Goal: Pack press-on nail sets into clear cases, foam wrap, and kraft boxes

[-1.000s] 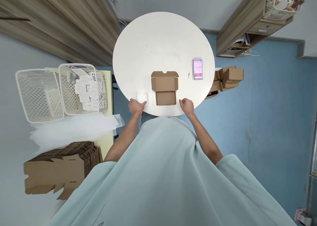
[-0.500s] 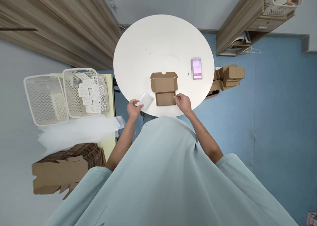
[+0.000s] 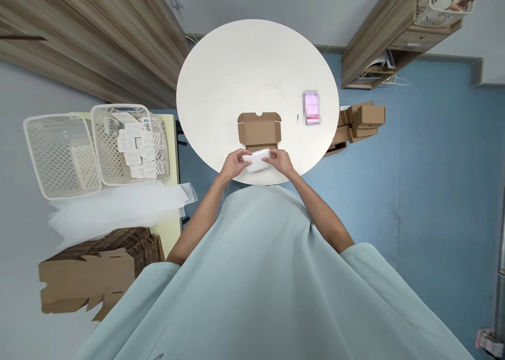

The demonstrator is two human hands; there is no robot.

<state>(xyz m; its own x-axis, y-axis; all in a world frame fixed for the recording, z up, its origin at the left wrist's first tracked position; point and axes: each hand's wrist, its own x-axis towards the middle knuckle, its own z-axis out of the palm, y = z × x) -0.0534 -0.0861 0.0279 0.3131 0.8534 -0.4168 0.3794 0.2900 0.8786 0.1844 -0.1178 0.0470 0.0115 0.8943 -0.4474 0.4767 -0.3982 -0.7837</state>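
A small flat white packet [image 3: 258,161] is held at both ends, slightly tilted, over the lower part of an open brown cardboard box [image 3: 259,131]. My left hand [image 3: 234,164] pinches the packet's left end between thumb and fingers. At its right end, my right hand [image 3: 281,161] grips it the same way. The box lies on the round white table [image 3: 252,60] with its lid raised away from me. The packet and hands hide most of the box's tray, so I cannot tell whether the packet touches it.
A phone-like item [image 3: 311,108], blurred out, lies on the table's right side. To the left, a side table bears white baskets [image 3: 124,181], one with white packets, white sheets [image 3: 122,207] and stacked flat cardboard [image 3: 90,278]. Brown boxes [image 3: 371,116] are piled right of the table.
My left hand has brought the white packet rightward to the box. My right hand has let go of the box's right side and now holds the packet's right end.
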